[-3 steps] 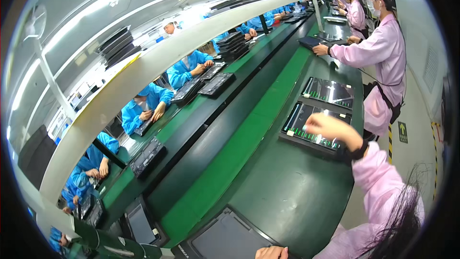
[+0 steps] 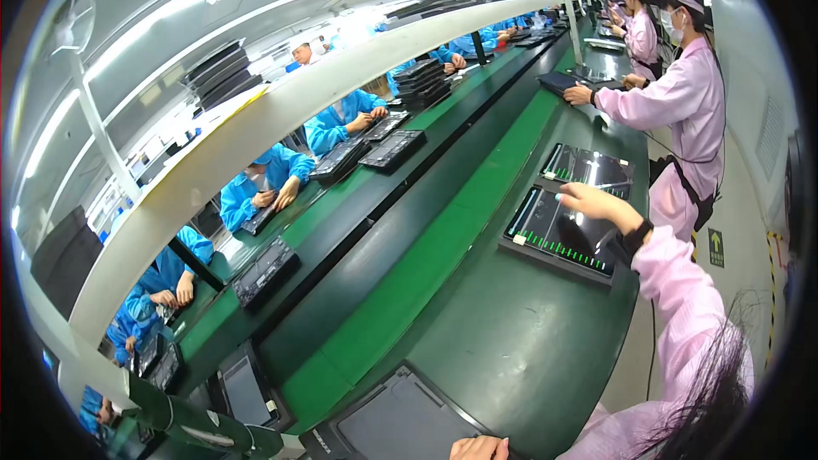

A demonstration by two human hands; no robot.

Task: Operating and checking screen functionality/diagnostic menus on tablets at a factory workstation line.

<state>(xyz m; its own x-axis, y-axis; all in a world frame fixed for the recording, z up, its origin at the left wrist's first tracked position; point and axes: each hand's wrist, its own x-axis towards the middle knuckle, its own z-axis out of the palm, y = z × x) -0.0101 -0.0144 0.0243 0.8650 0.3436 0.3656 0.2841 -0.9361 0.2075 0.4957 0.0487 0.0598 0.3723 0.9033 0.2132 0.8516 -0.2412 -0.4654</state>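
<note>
Right hand point(image 2: 601, 207): fingers loosely extended above green-barred screen point(image 2: 554, 226), right side of surface point(image 2: 486, 358); contact unclear. Left hand point(image 2: 479, 449): at near grey panel point(image 2: 409, 417), grip indeterminate. Step, apparently: reaching; touching calls for light fingertips.

Bare tabletop point(image 2: 494, 328) runs open just this side of the lit screen point(image 2: 558, 226)! Beyond that screen, a second panel point(image 2: 588, 166) bars the way; over its far edge, the right hand point(image 2: 596, 204) blocks.

Green bench point(image 2: 503, 349) bearing seemingly dark screens point(image 2: 562, 228).
</note>
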